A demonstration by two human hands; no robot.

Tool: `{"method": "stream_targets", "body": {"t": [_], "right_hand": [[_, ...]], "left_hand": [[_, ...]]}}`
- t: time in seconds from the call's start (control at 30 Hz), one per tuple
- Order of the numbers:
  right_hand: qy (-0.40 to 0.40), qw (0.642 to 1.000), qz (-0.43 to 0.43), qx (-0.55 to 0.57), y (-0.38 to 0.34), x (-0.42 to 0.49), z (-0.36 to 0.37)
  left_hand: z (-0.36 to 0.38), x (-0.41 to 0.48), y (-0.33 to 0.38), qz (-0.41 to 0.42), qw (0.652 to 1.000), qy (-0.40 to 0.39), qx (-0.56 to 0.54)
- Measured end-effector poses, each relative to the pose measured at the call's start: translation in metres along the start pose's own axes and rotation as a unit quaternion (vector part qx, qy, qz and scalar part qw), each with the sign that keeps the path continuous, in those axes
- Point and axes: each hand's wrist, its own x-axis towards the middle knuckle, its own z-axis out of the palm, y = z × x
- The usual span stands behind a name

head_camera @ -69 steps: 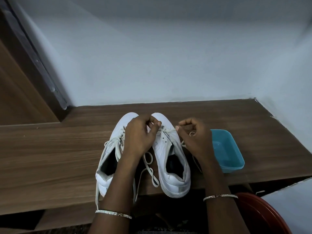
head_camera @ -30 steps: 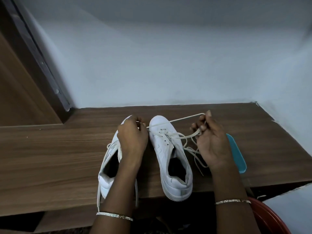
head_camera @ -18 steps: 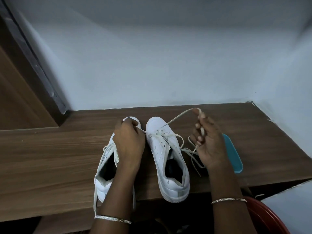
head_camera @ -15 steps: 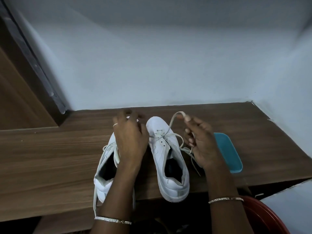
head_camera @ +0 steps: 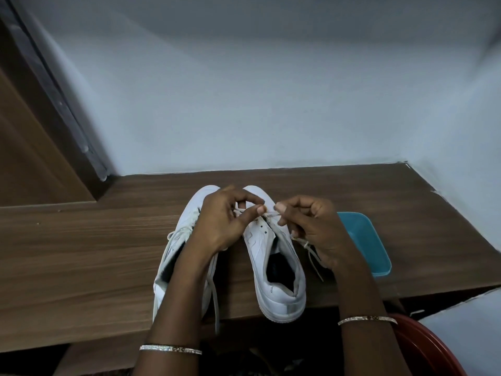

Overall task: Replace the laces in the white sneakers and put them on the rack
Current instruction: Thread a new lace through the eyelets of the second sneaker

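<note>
L hand [head_camera: 219, 223] & R hand [head_camera: 311, 229] pinch lace [head_camera: 271, 213]; left sneaker [head_camera: 189, 213] half-hidden.

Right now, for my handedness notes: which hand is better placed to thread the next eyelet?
Probably the left hand: it pinches the lace just above empty eyelets on the sneaker; the right hand holds the slack.
</note>
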Motion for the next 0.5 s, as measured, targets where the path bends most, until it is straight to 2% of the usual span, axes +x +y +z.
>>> {"method": "stream_targets", "body": {"t": [0.13, 0.23, 0.4, 0.5], "right_hand": [[0.043, 0.999, -0.018, 0.013, 0.003, 0.0, -0.012], [0.045, 0.998, -0.039, 0.014, 0.004, 0.002, -0.009], [-0.009, 0.997, -0.072, -0.026, 0.001, 0.004, 0.008], [0.009, 0.998, -0.064, -0.018, -0.001, 0.006, 0.021]], "left_hand": [[-0.009, 0.001, -0.017, -0.021, 0.999, 0.011, 0.043], [-0.008, 0.0, -0.018, -0.019, 0.998, 0.013, 0.062], [0.0, -0.003, -0.002, -0.021, 0.998, -0.045, -0.025], [0.003, -0.002, 0.005, -0.019, 0.995, -0.079, -0.056]]}}
